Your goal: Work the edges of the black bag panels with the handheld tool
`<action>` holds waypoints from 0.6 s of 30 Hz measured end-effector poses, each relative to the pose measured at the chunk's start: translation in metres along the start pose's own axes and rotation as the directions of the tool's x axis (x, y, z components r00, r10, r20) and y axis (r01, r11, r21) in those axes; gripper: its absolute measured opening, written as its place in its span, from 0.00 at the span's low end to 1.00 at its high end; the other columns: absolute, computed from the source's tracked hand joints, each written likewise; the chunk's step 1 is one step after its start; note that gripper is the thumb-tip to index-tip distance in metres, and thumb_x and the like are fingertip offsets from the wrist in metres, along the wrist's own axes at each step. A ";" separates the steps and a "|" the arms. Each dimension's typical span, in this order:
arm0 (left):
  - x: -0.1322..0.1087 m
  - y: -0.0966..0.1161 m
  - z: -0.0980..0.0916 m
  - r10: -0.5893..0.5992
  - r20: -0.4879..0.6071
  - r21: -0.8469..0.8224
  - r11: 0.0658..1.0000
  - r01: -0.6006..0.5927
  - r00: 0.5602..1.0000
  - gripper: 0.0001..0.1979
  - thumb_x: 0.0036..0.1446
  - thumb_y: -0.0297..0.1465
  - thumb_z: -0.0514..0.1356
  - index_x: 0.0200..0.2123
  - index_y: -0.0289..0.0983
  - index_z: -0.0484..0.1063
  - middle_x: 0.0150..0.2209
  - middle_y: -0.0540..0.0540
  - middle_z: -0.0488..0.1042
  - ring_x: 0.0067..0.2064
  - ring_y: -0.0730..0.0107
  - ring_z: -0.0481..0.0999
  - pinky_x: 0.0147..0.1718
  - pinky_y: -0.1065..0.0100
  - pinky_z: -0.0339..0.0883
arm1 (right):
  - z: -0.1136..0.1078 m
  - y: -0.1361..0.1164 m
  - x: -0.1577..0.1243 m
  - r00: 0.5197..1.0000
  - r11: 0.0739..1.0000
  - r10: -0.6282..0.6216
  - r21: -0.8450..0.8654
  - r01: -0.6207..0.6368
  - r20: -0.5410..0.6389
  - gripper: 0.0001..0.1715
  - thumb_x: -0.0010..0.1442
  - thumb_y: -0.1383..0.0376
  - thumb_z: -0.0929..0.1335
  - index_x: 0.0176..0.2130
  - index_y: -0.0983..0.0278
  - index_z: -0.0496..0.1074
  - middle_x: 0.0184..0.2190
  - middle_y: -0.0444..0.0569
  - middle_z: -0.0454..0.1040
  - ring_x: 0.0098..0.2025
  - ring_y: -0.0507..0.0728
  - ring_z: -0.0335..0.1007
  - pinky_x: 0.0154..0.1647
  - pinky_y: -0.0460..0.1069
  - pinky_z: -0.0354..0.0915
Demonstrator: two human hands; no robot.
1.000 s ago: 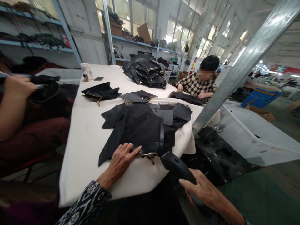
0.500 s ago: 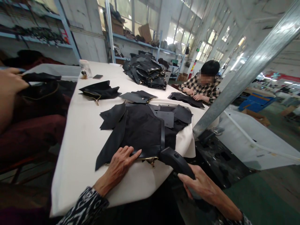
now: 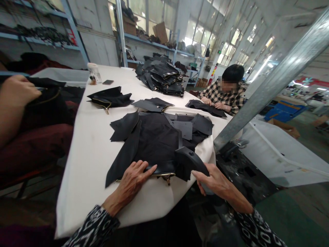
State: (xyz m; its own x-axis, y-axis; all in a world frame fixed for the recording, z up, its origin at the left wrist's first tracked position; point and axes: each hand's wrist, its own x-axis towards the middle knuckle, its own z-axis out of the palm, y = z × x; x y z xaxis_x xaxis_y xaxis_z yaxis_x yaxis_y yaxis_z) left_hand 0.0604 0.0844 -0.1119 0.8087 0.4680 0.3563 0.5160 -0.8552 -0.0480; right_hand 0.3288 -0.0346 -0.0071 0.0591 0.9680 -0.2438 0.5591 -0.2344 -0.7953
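Note:
A black bag piece with a gold zipper along its near edge lies spread on the white-covered table. My left hand rests flat on that near edge beside the zipper, fingers stretched out and holding nothing. Wrapped round the handle of a black curved handheld tool is my right hand. The tool's wide head is over the right side of the bag piece, above the zipper's end; whether it touches the material I cannot tell. Dark grey panels lie around the piece's far and right sides.
Two more zippered black pieces lie farther back, before a tall pile. A metal post slants up at right. A co-worker handles black material across the table; another person's hand is at left.
My right hand and the tool have moved up and slightly left, from the zipper's end onto the right edge of the bag piece. My left hand has stayed nearly in place.

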 end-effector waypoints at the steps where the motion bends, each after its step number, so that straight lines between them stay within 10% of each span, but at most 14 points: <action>1: 0.000 0.000 0.001 -0.003 -0.004 0.003 1.000 0.003 1.000 0.22 0.60 0.23 0.50 0.58 0.41 0.60 0.39 0.43 0.65 0.39 0.65 0.61 0.37 0.63 0.60 | 0.000 0.000 -0.008 1.000 1.000 0.007 -0.008 -0.007 0.005 0.18 0.60 0.56 0.62 0.24 0.65 0.64 0.14 0.42 0.68 0.17 0.49 0.65 0.19 0.42 0.61; 9: 0.001 0.003 -0.005 -0.043 0.051 0.001 0.999 0.043 0.998 0.22 0.61 0.25 0.48 0.58 0.43 0.59 0.42 0.43 0.66 0.41 0.64 0.62 0.40 0.62 0.60 | 0.030 0.012 -0.002 0.995 0.999 0.037 0.031 -0.040 0.098 0.18 0.59 0.55 0.62 0.25 0.65 0.63 0.14 0.40 0.66 0.15 0.49 0.64 0.16 0.42 0.59; 18: -0.001 0.014 -0.039 -0.126 0.074 -0.122 0.983 0.135 0.989 0.16 0.61 0.31 0.52 0.52 0.42 0.63 0.41 0.46 0.68 0.41 0.65 0.66 0.41 0.62 0.62 | 0.008 -0.014 0.008 0.997 0.997 -0.072 0.000 0.072 -0.027 0.22 0.59 0.50 0.61 0.22 0.62 0.61 0.12 0.43 0.67 0.15 0.52 0.65 0.19 0.46 0.63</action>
State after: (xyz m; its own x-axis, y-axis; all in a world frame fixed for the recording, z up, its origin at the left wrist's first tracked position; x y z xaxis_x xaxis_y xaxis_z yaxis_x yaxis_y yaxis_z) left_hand 0.0559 0.0635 -0.0762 0.7559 0.5874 0.2891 0.5818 -0.8052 0.1146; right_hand 0.3148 -0.0239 -0.0022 0.0408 0.9843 -0.1715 0.5619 -0.1646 -0.8107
